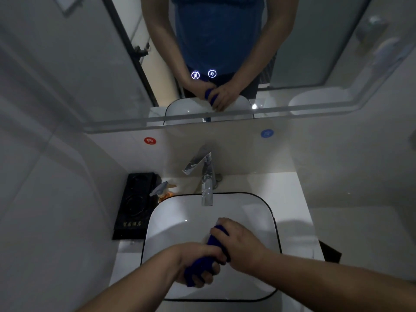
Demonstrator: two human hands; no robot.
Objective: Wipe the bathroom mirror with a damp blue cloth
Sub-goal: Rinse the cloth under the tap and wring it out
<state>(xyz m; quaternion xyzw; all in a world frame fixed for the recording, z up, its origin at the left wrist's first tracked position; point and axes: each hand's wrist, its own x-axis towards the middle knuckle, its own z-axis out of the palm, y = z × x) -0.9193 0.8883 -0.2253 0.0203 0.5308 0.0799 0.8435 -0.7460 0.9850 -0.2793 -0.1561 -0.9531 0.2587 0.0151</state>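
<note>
- Head view, looking down over a white square basin with a thin black rim (157, 212), pretty dim lighting overall.
- Both hands sit over the bowl, wrapped around a rolled-up deep blue cloth (203, 265) that runs diagonally between them.
- Left hand (198, 264) is clenched on the lower end of the cloth, fingers curled under it, with a bit of blue poking out below the knuckles.
- Right hand (238, 244) grips the upper end, fingers folded over the top of the roll. The two hands are touching each other around the cloth.
- So the cloth is above the basin, nowhere near the glass.
- Shiny chrome tap with an angled lever handle (206, 176) stands at the back edge of the basin, spout pointing down into it. Can't tell if any water is running.
- Left of the basin on the white counter (283, 190): a flat black tray-like box with gold lettering (132, 206), and next to it an orange pump bottle with a grey nozzle (163, 191), right against the basin rim.
- Round red sticker (150, 140) and round blue sticker (267, 133) on the wall behind the tap.
- Wide wall mirror with a frosted lower edge (315, 52) hangs above, with two small glowing round touch icons (203, 74) on it. It reflects the person's blue shirt, both forearms and the hands clutching the cloth.
</note>
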